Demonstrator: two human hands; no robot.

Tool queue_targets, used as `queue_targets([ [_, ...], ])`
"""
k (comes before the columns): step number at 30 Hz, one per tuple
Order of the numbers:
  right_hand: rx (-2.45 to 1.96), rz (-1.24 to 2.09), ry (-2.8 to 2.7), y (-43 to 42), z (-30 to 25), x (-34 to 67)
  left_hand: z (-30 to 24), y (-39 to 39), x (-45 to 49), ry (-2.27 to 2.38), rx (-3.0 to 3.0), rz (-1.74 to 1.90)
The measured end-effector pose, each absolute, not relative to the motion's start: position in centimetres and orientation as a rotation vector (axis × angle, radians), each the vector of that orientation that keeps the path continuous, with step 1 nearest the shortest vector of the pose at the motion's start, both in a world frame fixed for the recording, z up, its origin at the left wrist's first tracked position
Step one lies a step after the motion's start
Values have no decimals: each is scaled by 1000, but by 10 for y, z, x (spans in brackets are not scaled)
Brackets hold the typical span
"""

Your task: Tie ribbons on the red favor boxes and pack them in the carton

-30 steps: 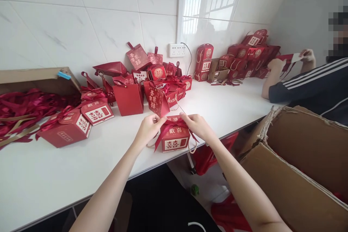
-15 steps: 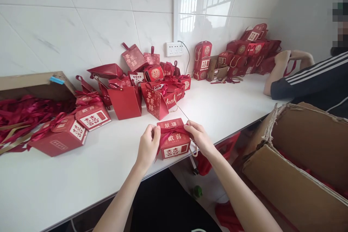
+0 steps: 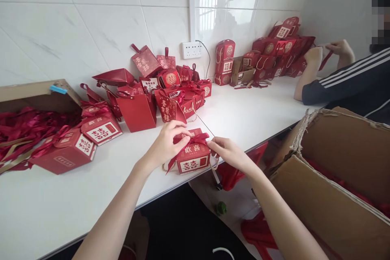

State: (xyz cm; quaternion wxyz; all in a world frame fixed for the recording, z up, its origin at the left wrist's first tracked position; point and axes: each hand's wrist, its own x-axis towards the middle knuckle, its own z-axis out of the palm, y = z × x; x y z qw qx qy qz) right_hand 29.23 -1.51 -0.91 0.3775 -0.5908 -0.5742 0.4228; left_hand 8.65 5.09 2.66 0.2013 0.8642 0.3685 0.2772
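A small red gift box [image 3: 194,164] with white-panelled lettering sits at the front edge of the white table. Across its top runs a dark red ribbon [image 3: 198,138] tied in a bow, with one tail hanging at the left. My left hand [image 3: 166,141] reaches over the box's left side, thumb and fingertips closed at the bow's left part. At the right end of the bow, my right hand [image 3: 230,152] pinches the ribbon between thumb and forefinger. A twisted cord handle [image 3: 215,165] hangs below my right fingers.
Finished-looking red boxes [image 3: 65,152] and a carton of ribbons [image 3: 33,124] stand at the left. More red bags and boxes [image 3: 138,111] line the wall. A big open cardboard box [image 3: 329,195] is at the right. Behind it, a co-worker's hands [image 3: 341,50] hold a ribbon.
My left hand has shifted up and over the box's top, from its left side to the bow. My right hand stays at the bow's right end. The co-worker's hands have moved apart.
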Motion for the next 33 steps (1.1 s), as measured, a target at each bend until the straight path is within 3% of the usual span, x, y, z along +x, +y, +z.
queue_targets([
  [3,-1464,1075,-1444,-24,-8,285,29,55,94,1010,2406,637],
  [14,-1551,943,-1490,-49,3,273,15,49,92,992,2212,693],
  [21,-1917,802,-1606,-96,9,274,17,49,93,997,2164,664],
  [26,-1531,1175,-1866,-96,13,222,24,50,96,972,2144,638],
  [33,-1359,1255,-1422,-51,-24,168,25,46,102,1046,2103,657],
])
